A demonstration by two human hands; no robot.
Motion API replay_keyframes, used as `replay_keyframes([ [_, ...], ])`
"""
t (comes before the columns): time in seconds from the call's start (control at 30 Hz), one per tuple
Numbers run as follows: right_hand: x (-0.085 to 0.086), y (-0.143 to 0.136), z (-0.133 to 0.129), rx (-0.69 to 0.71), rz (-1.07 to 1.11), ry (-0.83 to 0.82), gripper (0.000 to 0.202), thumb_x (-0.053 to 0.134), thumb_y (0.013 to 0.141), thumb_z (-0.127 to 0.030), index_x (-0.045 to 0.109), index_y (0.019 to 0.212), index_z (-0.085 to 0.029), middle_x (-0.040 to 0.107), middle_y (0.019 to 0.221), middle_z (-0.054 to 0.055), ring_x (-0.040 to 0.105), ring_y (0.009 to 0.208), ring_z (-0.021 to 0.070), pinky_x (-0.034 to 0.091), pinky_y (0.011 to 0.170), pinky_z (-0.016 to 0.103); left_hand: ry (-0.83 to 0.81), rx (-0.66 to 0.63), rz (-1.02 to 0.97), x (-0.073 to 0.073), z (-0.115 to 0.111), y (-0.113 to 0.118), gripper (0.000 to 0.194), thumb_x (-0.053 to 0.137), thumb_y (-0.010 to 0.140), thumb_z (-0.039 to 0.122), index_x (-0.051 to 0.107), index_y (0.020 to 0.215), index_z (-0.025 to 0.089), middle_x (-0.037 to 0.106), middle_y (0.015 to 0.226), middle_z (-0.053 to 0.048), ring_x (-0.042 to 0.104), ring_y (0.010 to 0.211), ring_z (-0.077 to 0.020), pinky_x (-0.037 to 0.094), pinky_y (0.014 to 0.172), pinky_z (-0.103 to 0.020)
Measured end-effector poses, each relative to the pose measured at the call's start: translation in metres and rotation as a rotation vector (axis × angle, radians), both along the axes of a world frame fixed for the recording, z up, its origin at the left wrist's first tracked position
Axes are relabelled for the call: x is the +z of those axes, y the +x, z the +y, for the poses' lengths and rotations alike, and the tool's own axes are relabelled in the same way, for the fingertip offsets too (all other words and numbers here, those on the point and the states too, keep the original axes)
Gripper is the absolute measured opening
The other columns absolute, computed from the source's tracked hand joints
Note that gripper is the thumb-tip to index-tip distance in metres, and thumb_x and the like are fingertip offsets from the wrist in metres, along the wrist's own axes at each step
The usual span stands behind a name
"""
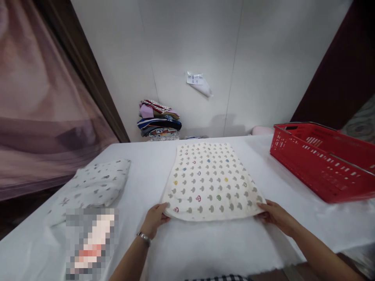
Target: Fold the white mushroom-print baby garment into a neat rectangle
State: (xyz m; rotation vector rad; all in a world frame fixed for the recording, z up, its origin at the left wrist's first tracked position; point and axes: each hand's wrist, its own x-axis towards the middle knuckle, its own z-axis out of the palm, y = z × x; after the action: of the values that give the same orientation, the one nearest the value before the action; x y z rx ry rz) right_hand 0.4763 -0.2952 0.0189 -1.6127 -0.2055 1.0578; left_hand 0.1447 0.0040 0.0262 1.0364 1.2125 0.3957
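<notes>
A cream cloth with a mushroom print [209,179] lies spread on the white-covered table [187,249], its sides narrowing toward the back. My left hand [154,219] pinches its near left corner, thumb on top and fingers underneath. At the near right corner, my right hand [272,214] grips the same cloth in the same way. The near edge is stretched between both hands and sags slightly in the middle. A bracelet is on my left wrist.
A folded patterned white cloth [99,181] lies at the left, beside a pixelated patch. A red plastic basket [310,164] stands at the right. Folded textiles [159,121] are stacked behind the table's far edge. A paper note [195,79] hangs on the wall.
</notes>
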Motion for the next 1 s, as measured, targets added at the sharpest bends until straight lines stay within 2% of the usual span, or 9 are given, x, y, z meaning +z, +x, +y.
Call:
replay_keyframes([
  [0.13,0.009,0.009,0.004,-0.030,-0.011,0.094,0.035,0.072,0.071,-0.032,0.058,0.100,-0.017,0.068,0.095,0.008,0.063,0.067,0.0130,0.051,0.055,0.021,-0.102,-0.044,-0.129,0.012,0.011,0.002,0.019,0.052,0.084,0.034,0.060,0.088,0.017,0.069,0.087,-0.005,0.063,0.071,-0.0138,0.052,0.065,-0.023],
  [0.27,0.037,0.042,0.047,-0.060,-0.022,0.149,0.023,0.072,0.071,-0.023,0.062,0.090,-0.016,0.069,0.087,0.007,0.063,0.064,0.0133,0.052,0.052,0.020,-0.109,0.002,-0.313,0.050,0.048,0.038,0.014,0.047,0.087,0.021,0.059,0.088,0.014,0.067,0.082,-0.005,0.061,0.066,-0.0098,0.050,0.061,-0.018],
  [0.37,0.091,0.081,0.107,-0.126,-0.064,0.237,0.007,0.063,0.073,-0.009,0.061,0.075,-0.015,0.067,0.069,0.003,0.061,0.059,0.0121,0.050,0.051,0.020,0.040,0.103,-0.379,0.106,0.096,0.097,0.013,0.045,0.086,0.009,0.054,0.076,0.012,0.059,0.064,-0.002,0.056,0.055,-0.0084,0.047,0.052,-0.016],
  [0.5,0.192,0.133,0.177,-0.296,-0.221,0.515,0.014,0.052,0.082,-0.008,0.058,0.076,-0.020,0.063,0.059,-0.004,0.054,0.056,0.0067,0.044,0.051,0.015,0.218,0.218,-0.478,0.210,0.161,0.173,0.015,0.037,0.089,0.006,0.051,0.087,0.012,0.049,0.057,0.005,0.049,0.052,-0.0046,0.043,0.053,-0.013],
  [0.6,0.248,0.150,0.194,-0.322,-0.320,0.703,0.008,0.056,0.084,-0.021,0.056,0.079,-0.027,0.063,0.062,-0.007,0.057,0.067,0.0072,0.044,0.056,0.017,0.383,0.226,-0.622,0.280,0.187,0.192,0.012,0.039,0.092,0.016,0.051,0.093,0.013,0.052,0.062,0.005,0.052,0.061,-0.0033,0.046,0.063,-0.013],
  [0.7,0.265,0.144,0.188,-0.265,-0.379,0.717,0.009,0.061,0.080,-0.021,0.056,0.075,-0.027,0.064,0.064,-0.006,0.060,0.072,0.0086,0.046,0.059,0.018,0.523,0.165,-0.667,0.314,0.188,0.179,0.013,0.042,0.091,0.018,0.053,0.087,0.012,0.056,0.066,0.002,0.054,0.063,-0.0050,0.047,0.060,-0.015],
  [0.83,0.234,0.119,0.162,-0.201,-0.368,0.649,0.008,0.063,0.076,-0.018,0.061,0.072,-0.025,0.066,0.069,-0.004,0.060,0.066,0.0102,0.046,0.051,0.018,0.521,0.114,-0.594,0.292,0.166,0.137,0.013,0.045,0.089,0.015,0.055,0.082,0.012,0.061,0.069,-0.001,0.055,0.059,-0.0056,0.047,0.052,-0.014],
  [0.9,0.199,0.102,0.140,-0.145,-0.355,0.561,0.007,0.068,0.071,-0.023,0.064,0.077,-0.026,0.069,0.080,0.000,0.060,0.066,0.0128,0.047,0.049,0.020,0.469,0.060,-0.562,0.257,0.147,0.107,0.009,0.050,0.085,0.014,0.058,0.083,0.011,0.062,0.070,-0.002,0.056,0.057,-0.0059,0.048,0.051,-0.014],
  [1.0,0.126,0.065,0.096,-0.076,-0.265,0.348,0.022,0.074,0.066,-0.030,0.066,0.084,-0.022,0.070,0.089,0.003,0.062,0.066,0.0153,0.050,0.050,0.022,0.329,-0.036,-0.392,0.180,0.105,0.050,0.009,0.064,0.074,0.021,0.063,0.080,0.014,0.064,0.069,-0.001,0.059,0.059,-0.0084,0.049,0.053,-0.015],
])
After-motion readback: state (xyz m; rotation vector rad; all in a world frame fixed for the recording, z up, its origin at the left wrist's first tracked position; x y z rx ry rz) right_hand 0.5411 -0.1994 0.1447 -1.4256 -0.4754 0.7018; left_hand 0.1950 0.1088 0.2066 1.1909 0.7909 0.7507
